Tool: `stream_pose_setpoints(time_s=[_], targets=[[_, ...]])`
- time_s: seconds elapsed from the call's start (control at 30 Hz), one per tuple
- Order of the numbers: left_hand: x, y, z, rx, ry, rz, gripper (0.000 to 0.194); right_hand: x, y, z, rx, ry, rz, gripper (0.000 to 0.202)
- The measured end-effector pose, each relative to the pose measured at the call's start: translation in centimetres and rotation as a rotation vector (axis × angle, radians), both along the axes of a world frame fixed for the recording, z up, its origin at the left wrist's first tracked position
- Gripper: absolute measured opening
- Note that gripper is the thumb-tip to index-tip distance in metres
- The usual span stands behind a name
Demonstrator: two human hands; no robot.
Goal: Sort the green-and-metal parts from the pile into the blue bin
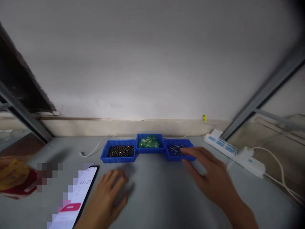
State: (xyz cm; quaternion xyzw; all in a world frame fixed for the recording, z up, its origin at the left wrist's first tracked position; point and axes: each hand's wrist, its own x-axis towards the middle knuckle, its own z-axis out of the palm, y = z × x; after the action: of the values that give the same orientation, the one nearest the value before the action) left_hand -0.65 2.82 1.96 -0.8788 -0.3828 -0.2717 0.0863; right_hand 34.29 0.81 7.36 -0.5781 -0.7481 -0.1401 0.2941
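Workshop-like place, grey table [154, 194] against a pale wall [143, 70], blue bins [150, 150] of small parts [121, 151] sorted by kind, power strip [231, 151], grey posts [25, 115] either side.

Blurry left hand [108, 192], cropped phone [77, 192]

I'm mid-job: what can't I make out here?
In the head view:
Right hand: its fingers hide part of the right blue bin, so contact with the pieces can't be told.
Left hand: blurred; its back hides the palm.
Phone: left side pixelated, bottom cut off by the frame.
Packet: cut off by the left edge.
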Motion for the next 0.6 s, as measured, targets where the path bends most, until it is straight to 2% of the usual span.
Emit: stream_pose_setpoints(time_s=[0.07,0.13,0.23,0.3,0.4,0.53,0.6], targets=[[-0.6,3.4,1.5,-0.082,0.044,0.089,0.039,0.5,0.9,-1.8,-0.109,-0.020,-0.027,0.028],[-0.9,7.0,2.4,-0.120,0.086,0.188,0.054,1.0,1.6,-4.1,-0.171,-0.030,-0.129,0.032],[-1.0,11.3,2.7,-0.210,0.143,0.282,0.077,1.1,1.3,-6.6,-0.206,-0.017,-0.201,0.042],[-0.9,13.2,2.6,-0.355,0.213,0.251,0.087,0.8,0.0,-7.1,-0.237,0.019,-0.225,0.038],[-0.7,14.3,2.3,-0.491,0.297,0.203,0.096,-0.2,-2.7,-7.0,-0.253,0.073,-0.232,0.029],[-0.9,13.5,1.9,-0.403,0.298,0.263,0.084,-2.1,-6.3,-8.2,-0.195,0.074,-0.232,0.032],[-1.6,12.7,2.3,-0.343,0.253,0.303,0.078,-3.5,-7.3,-9.2,-0.141,0.083,-0.232,0.036]])
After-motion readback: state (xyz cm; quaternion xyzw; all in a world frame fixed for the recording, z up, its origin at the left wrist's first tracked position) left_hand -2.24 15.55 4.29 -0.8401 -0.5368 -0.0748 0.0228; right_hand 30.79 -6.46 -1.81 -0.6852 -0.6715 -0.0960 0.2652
